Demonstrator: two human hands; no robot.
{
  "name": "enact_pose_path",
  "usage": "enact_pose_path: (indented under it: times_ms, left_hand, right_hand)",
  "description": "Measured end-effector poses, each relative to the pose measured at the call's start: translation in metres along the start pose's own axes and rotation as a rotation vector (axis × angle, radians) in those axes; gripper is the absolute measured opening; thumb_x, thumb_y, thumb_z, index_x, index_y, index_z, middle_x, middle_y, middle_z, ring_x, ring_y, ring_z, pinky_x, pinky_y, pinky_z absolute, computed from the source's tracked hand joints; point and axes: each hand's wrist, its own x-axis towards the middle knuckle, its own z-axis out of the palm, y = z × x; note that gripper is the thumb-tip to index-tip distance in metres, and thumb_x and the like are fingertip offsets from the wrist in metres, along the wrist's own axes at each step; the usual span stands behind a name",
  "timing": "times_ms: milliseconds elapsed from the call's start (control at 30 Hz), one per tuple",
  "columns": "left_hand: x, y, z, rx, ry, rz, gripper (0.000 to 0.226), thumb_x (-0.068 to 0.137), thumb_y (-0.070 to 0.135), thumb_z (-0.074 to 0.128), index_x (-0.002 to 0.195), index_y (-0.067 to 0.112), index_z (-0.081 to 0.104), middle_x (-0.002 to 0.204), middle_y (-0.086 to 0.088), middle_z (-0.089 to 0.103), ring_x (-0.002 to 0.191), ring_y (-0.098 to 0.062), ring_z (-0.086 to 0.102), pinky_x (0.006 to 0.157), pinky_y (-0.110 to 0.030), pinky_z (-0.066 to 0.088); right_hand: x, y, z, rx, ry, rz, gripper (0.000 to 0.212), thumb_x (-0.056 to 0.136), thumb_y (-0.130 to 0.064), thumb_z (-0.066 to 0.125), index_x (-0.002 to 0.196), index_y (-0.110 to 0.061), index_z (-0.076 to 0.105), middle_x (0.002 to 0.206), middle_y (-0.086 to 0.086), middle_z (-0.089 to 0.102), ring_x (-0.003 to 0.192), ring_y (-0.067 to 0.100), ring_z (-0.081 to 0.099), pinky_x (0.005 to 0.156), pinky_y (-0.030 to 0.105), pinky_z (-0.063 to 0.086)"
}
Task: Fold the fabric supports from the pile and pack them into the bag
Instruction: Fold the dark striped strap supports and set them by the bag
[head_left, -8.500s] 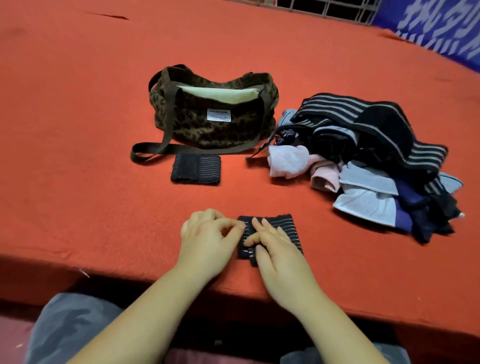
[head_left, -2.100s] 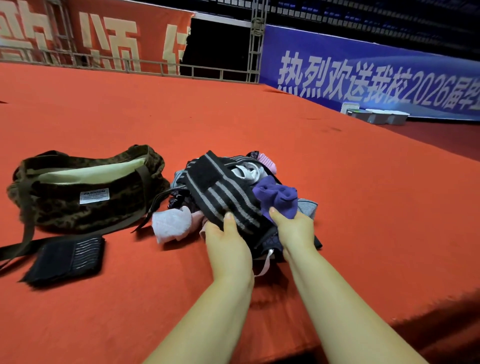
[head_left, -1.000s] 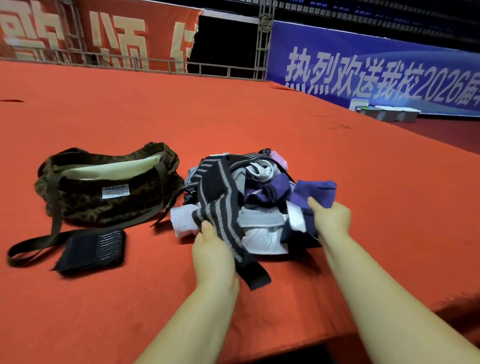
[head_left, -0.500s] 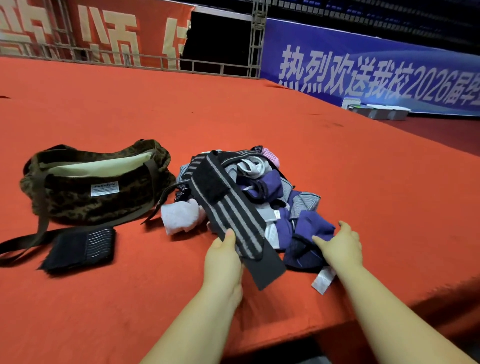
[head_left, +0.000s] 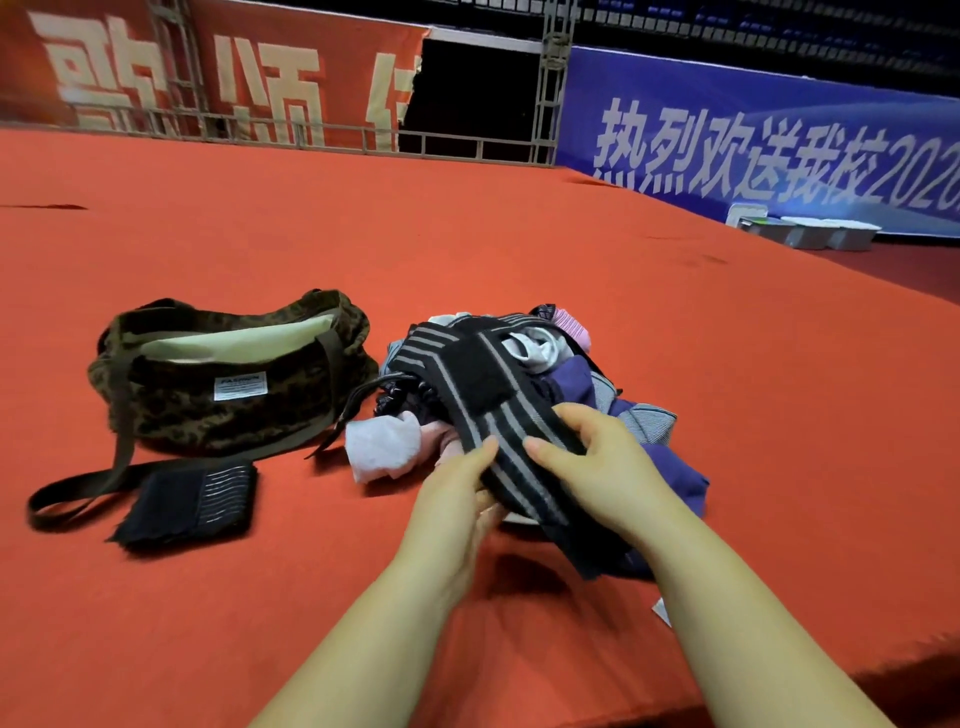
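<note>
Fingers of both the left hand (head_left: 457, 499) and right hand (head_left: 597, 462) pinch the striped black strap (head_left: 498, 410), whose long axis runs toward upper left over the pile (head_left: 649, 431); leopard-print bag (head_left: 234, 384) sits left.

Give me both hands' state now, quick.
Left hand: holding the striped strap from its left side.
Right hand: gripping the same strap, fingers over the top.
</note>
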Motion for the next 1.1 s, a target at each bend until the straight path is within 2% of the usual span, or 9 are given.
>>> enact_pose_path:
  times_ms: [133,300,400,533,667,767,867,1000,1100]
  left_hand:
    - [0.022,0.046,-0.008,-0.159,0.014,-0.076,0.036,0.096,0.034,0.048,0.105,0.004,0.067,0.095,-0.015,0.073,0.079,-0.025,0.071,0.069,-0.036,0.052]
    - [0.035,0.066,-0.018,-0.146,0.041,-0.022,0.032,0.095,0.011,0.048,0.124,0.001,0.056,0.114,-0.018,0.067,0.104,-0.031,0.065,0.085,-0.043,0.054]
    - [0.028,0.059,-0.029,-0.035,0.024,0.045,0.027,0.091,0.0,0.046,0.11,0.009,0.063,0.096,-0.01,0.072,0.084,-0.023,0.07,0.07,-0.031,0.057]
    - [0.014,0.057,-0.06,-0.036,-0.013,0.094,0.041,0.085,-0.009,0.041,0.112,0.016,0.061,0.089,-0.005,0.073,0.072,-0.017,0.07,0.058,-0.026,0.056]
    - [-0.002,0.061,-0.089,-0.036,-0.107,0.029,0.045,0.084,-0.008,0.038,0.117,0.015,0.059,0.098,-0.012,0.072,0.075,-0.024,0.07,0.058,-0.032,0.057]
    - [-0.009,0.069,-0.107,0.033,-0.166,-0.023,0.051,0.079,-0.009,0.041,0.119,0.016,0.059,0.099,-0.01,0.072,0.078,-0.021,0.069,0.065,-0.03,0.056]
    - [-0.011,0.083,-0.126,0.25,-0.129,-0.042,0.07,0.063,-0.017,0.054,0.129,0.007,0.05,0.099,-0.015,0.072,0.062,-0.007,0.069,0.054,-0.017,0.052]
    - [-0.037,0.087,-0.157,0.299,-0.175,-0.058,0.029,0.087,0.003,0.052,0.107,0.017,0.066,0.096,-0.005,0.074,0.081,-0.015,0.07,0.071,-0.027,0.054]
    - [-0.052,0.083,-0.18,0.45,-0.219,-0.053,0.029,0.072,0.023,0.073,0.099,0.016,0.068,0.094,-0.002,0.074,0.083,-0.015,0.069,0.075,-0.028,0.053]
  right_hand:
    - [-0.004,-0.013,0.002,0.122,-0.18,-0.023,0.011,0.088,-0.012,0.063,0.087,-0.023,0.066,0.08,-0.013,0.071,0.077,0.002,0.064,0.073,0.02,0.049]
    - [0.002,-0.031,0.004,0.326,-0.123,-0.011,0.011,0.085,-0.003,0.062,0.087,-0.013,0.067,0.082,-0.001,0.071,0.078,0.012,0.065,0.075,0.027,0.051]
    - [0.004,-0.045,0.018,0.442,-0.187,0.073,0.001,0.078,-0.014,0.065,0.078,-0.015,0.066,0.077,0.001,0.069,0.074,0.016,0.063,0.069,0.029,0.051]
    - [0.017,-0.044,0.049,0.284,-0.108,0.316,0.03,0.085,-0.046,0.06,0.083,-0.017,0.061,0.073,0.001,0.058,0.063,0.013,0.053,0.063,0.028,0.044]
    - [0.027,-0.046,0.079,0.523,-0.276,0.524,0.045,0.092,-0.044,0.053,0.111,-0.005,0.064,0.088,0.006,0.071,0.077,0.021,0.064,0.072,0.034,0.053]
    - [0.042,-0.06,0.098,0.77,-0.253,0.575,0.027,0.093,-0.032,0.055,0.1,-0.009,0.065,0.072,0.004,0.068,0.07,0.02,0.063,0.074,0.036,0.052]
    - [0.054,-0.075,0.118,0.844,-0.219,0.649,0.017,0.094,-0.02,0.053,0.097,-0.006,0.062,0.081,0.01,0.066,0.074,0.023,0.063,0.068,0.035,0.054]
    - [0.064,-0.091,0.139,0.879,-0.153,0.498,0.01,0.093,-0.006,0.051,0.093,-0.009,0.061,0.075,0.008,0.069,0.065,0.02,0.067,0.056,0.031,0.057]
    - [0.069,-0.108,0.142,0.926,-0.064,0.31,0.015,0.094,-0.002,0.049,0.095,-0.013,0.059,0.09,0.012,0.068,0.077,0.022,0.067,0.068,0.037,0.057]
